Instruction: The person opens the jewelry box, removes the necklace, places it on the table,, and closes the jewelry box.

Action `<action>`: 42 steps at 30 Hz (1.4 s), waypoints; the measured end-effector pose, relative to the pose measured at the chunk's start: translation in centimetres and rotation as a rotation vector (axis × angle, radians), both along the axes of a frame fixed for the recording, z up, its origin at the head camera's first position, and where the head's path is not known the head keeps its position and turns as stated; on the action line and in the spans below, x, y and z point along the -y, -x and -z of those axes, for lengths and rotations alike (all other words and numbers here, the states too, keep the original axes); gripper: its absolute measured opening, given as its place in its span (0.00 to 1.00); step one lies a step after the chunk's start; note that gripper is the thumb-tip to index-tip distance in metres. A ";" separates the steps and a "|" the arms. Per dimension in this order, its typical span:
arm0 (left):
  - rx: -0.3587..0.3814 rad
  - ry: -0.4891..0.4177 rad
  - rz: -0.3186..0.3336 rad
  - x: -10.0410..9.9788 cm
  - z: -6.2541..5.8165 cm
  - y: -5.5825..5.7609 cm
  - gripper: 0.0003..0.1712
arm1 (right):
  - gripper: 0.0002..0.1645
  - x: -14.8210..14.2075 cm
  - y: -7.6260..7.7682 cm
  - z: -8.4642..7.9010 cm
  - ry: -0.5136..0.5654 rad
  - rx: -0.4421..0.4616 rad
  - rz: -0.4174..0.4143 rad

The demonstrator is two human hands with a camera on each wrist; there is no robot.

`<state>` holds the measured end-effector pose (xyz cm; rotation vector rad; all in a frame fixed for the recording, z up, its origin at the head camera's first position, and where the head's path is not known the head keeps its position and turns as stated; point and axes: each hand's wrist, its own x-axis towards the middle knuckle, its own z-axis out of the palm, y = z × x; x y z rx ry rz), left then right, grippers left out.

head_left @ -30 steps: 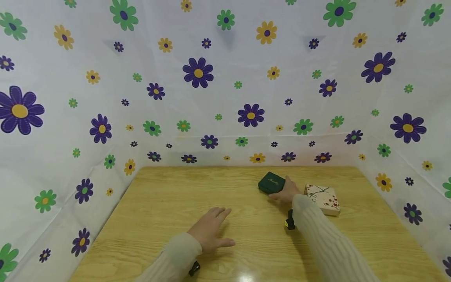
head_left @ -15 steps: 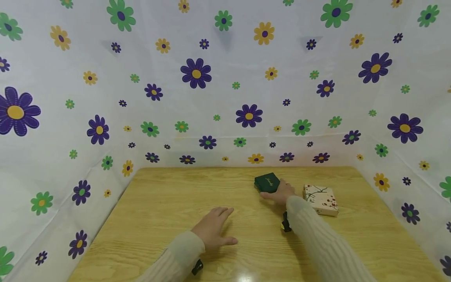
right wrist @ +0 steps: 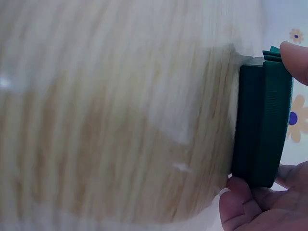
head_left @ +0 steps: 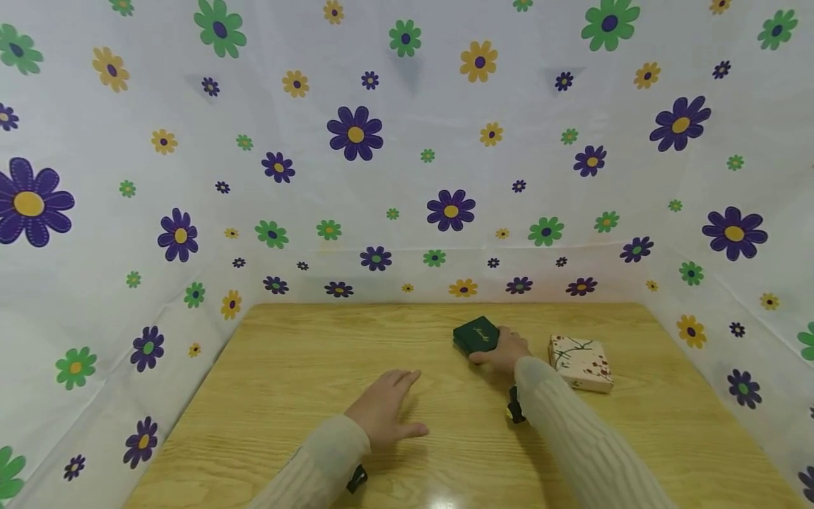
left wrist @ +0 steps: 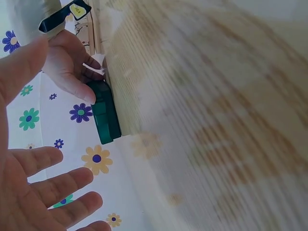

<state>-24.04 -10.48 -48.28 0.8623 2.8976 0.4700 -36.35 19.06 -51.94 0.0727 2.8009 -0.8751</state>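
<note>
Far back and right of middle on the table, my right hand (head_left: 506,350) grips a dark green jewelry box (head_left: 475,335) with gold script on its lid. In the right wrist view the thumb lies at one end of the green box (right wrist: 262,125) and the fingers curl at the opposite end. The box sits flat, close on the wood. My left hand (head_left: 384,408) hovers over the table's front middle, fingers spread, holding nothing. Beyond its fingers in the left wrist view is the green box (left wrist: 106,115) under the other hand.
A cream box (head_left: 581,362) with red blossoms and dark branches lies right of my right hand. The wooden table (head_left: 305,353) is bounded at the back and sides by white flowered cloth (head_left: 407,170). Dark straps show at both wrists.
The green box has shifted left and a little nearer, turning slightly, with my right hand moving along. The left hand stays nearly where it was; the cream box has not moved.
</note>
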 end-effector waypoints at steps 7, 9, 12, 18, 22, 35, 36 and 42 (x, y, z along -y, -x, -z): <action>0.009 -0.013 0.011 0.1 -0.3 0.2 0.55 | 0.67 1.4 -1.1 -0.7 0.001 -0.006 -0.075; 0.009 -0.017 0.008 0.1 -0.4 0.2 0.55 | 0.65 1.9 -1.6 -0.9 -0.002 -0.006 -0.108; 0.011 -0.023 -0.003 0.1 -0.4 0.2 0.55 | 0.64 2.5 -2.1 -1.1 -0.015 -0.009 -0.180; 0.009 -0.032 -0.026 0.2 -0.2 0.2 0.55 | 0.63 3.6 -3.0 -1.5 0.008 -0.021 -0.317; 0.010 -0.044 -0.027 0.3 -0.2 0.2 0.55 | 0.61 4.2 -3.6 -1.5 0.026 -0.028 -0.357; 0.021 -0.047 -0.055 0.4 0.2 0.4 0.56 | 0.59 4.5 -5.9 -2.5 0.108 0.014 -0.458; 0.021 -0.049 -0.056 0.5 0.3 0.4 0.56 | 0.59 4.6 -6.0 -2.5 0.111 0.018 -0.466; 0.034 -0.051 -0.068 0.5 0.4 0.4 0.57 | 0.60 4.6 -6.7 -2.7 0.123 0.020 -0.547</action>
